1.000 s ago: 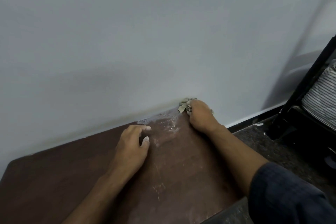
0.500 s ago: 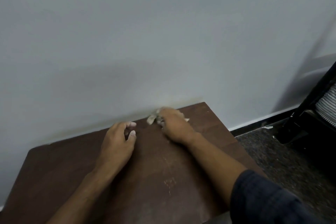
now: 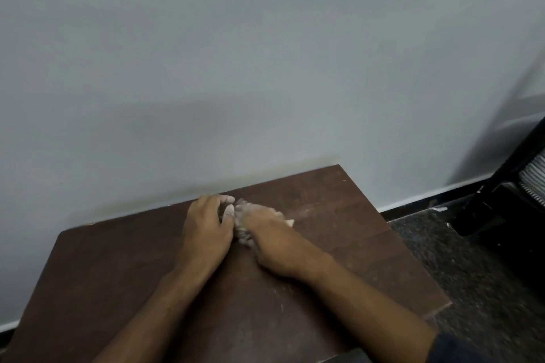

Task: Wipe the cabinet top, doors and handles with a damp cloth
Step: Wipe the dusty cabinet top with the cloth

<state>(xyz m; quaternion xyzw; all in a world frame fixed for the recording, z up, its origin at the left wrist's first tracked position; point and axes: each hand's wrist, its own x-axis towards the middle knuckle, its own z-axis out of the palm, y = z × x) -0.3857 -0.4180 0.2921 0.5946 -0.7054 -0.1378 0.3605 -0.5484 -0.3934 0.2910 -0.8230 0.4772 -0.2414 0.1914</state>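
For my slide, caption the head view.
Right hand wipes the brown cabinet top near the wall with a crumpled cloth; left hand rests alongside.

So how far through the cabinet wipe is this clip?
Early. The right hand presses the cloth on the cabinet top near the wall, beside the resting left hand. A pale streak runs to the right of the cloth, and pale specks remain nearer the front. Doors and handles are out of view.

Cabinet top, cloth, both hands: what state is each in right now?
cabinet top: bare dark wood, faint pale streaks and specks.
cloth: bunched on the top, mostly covered by the right hand.
right hand: curled over the cloth, pressing it down.
left hand: resting on the top, fingers loosely curled, holding nothing.
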